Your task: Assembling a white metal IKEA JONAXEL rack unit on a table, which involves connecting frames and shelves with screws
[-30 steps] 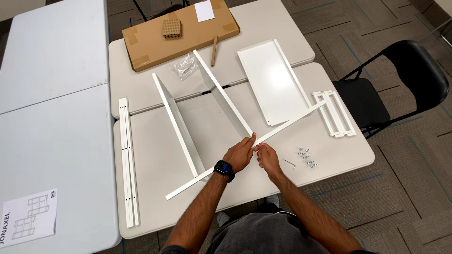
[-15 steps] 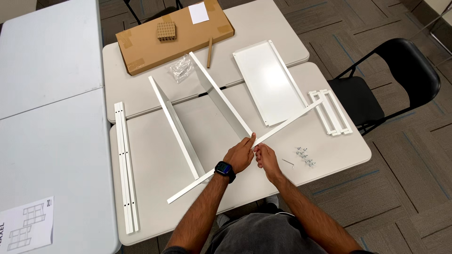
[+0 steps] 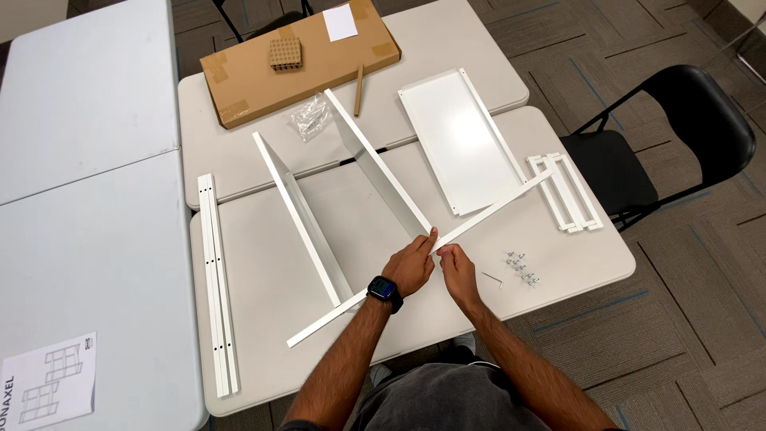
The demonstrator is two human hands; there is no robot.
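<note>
Both my hands meet at the near end of an upright white panel (image 3: 375, 164) where a long white rail (image 3: 503, 206) crosses it. My left hand (image 3: 412, 267), with a dark watch on the wrist, presses fingers against the panel's end and the rail. My right hand (image 3: 456, 267) pinches something small at the same joint; what it is cannot be made out. A second upright white panel (image 3: 299, 211) stands to the left, its near end meeting the rail. Several small screws (image 3: 521, 268) and a hex key (image 3: 493, 278) lie just right of my right hand.
A flat white shelf (image 3: 455, 136) lies at the back right, short white rails (image 3: 565, 191) beside it. Long white rails (image 3: 215, 279) lie at the left. A cardboard box (image 3: 299, 60), a plastic hardware bag (image 3: 309, 118), an instruction sheet (image 3: 48, 379) and a black chair (image 3: 662, 136) surround the grey tables (image 3: 558, 263).
Both hands stay at the joint with hardly any change. The view has shifted slightly.
</note>
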